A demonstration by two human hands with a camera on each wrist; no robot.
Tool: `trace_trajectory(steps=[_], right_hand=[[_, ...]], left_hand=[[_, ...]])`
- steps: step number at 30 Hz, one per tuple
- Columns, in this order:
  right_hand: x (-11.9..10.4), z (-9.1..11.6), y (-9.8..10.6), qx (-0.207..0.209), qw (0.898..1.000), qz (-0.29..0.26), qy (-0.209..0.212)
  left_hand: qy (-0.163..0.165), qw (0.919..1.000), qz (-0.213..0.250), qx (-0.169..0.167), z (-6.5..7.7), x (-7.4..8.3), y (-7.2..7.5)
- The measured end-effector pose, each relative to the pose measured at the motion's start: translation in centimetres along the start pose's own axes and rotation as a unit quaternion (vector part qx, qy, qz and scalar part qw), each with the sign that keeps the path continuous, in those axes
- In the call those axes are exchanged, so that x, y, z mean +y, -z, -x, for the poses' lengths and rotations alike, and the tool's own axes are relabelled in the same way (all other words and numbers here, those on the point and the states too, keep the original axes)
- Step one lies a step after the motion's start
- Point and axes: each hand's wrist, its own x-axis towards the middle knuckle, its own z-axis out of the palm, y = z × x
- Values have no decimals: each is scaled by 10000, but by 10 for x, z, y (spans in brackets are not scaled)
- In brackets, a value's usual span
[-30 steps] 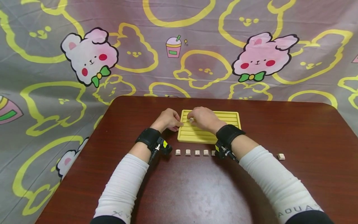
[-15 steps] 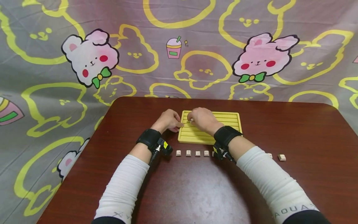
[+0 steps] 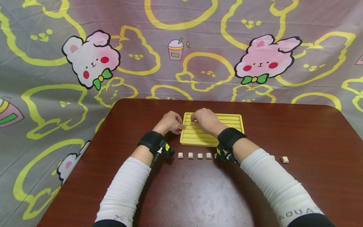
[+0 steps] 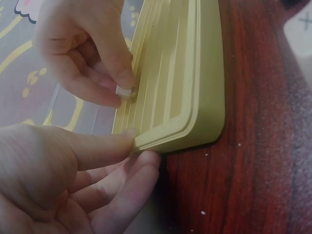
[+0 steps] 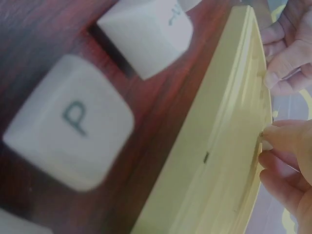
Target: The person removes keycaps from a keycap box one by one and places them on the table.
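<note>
A yellow ridged tray (image 3: pixel 195 140) lies flat on the table, its long grooves running left to right. My left hand (image 3: pixel 169 122) holds the tray's left edge, thumb on the rim and fingers against the outer side in the left wrist view. Over the tray's left half, my right hand (image 3: pixel 208 121) pinches a small white keycap (image 4: pixel 124 91) between thumb and fingertips, down at one of the grooves toward the far side. Any marking on that keycap is too small to make out.
Several white keycaps (image 3: pixel 190 155) stand in a row in front of the tray, partly hidden by the right wrist. One marked P (image 5: pixel 73 124) shows large in the right wrist view. Another keycap (image 3: pixel 285 160) sits at the row's right end. A patterned cloth (image 3: pixel 207 41) hangs behind the table.
My right hand, with the keycap, has shifted very slightly over the tray, and its forearm has moved a little left, uncovering part of another keycap. The left hand keeps its hold.
</note>
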Motion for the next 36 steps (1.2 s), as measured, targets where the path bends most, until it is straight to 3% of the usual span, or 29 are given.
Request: trace_trajectory(steps=[14,27,36], right_hand=[[9,13,13,194,9984,-448,292],[8,27,19,-239,9976,-508,411],[15,42,27,-128,9969,-524,569]], left_hand=[[-64,9999,-91,23,1,-1,-1],[-73,10000,-15,-14,2,-1,-1],[-101,9999,6,-38,2,-2,0]])
